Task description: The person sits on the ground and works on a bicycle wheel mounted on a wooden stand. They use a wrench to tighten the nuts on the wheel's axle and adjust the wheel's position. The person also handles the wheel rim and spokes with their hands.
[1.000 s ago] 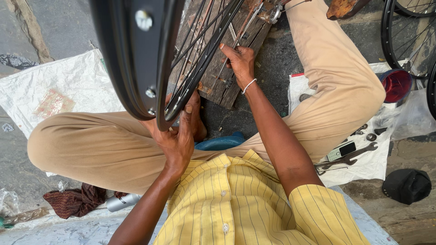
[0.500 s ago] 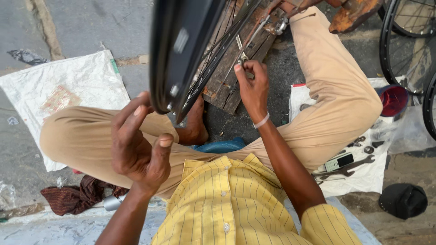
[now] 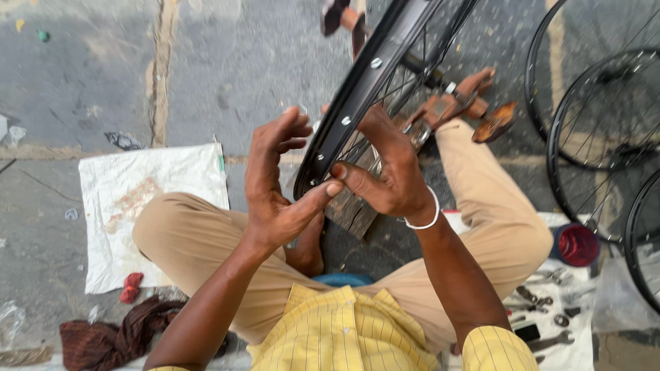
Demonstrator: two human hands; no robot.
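A black bicycle wheel rim [image 3: 371,75] with thin spokes stands tilted in front of me, its lower edge between my hands. My left hand [image 3: 278,185] has its fingers spread, and its thumb presses against the rim's lower edge. My right hand [image 3: 385,172], a white bangle at the wrist, curls around the rim from the right, thumb on the rim near my left thumb. I sit cross-legged in tan trousers and a yellow striped shirt. A worn wooden block [image 3: 354,213] lies under the wheel.
More bicycle wheels [image 3: 605,130] stand at the right. Wrenches and small tools [image 3: 550,302] lie on a white sheet by my right knee, next to a red tin [image 3: 577,244]. A white sack [image 3: 148,206] and dark red rags [image 3: 110,333] lie at the left.
The view and the wheel have shifted; the rim now sits further away. My left hand moved from open air onto the rim's lower edge. My right hand came off the spokes and closed around the rim.
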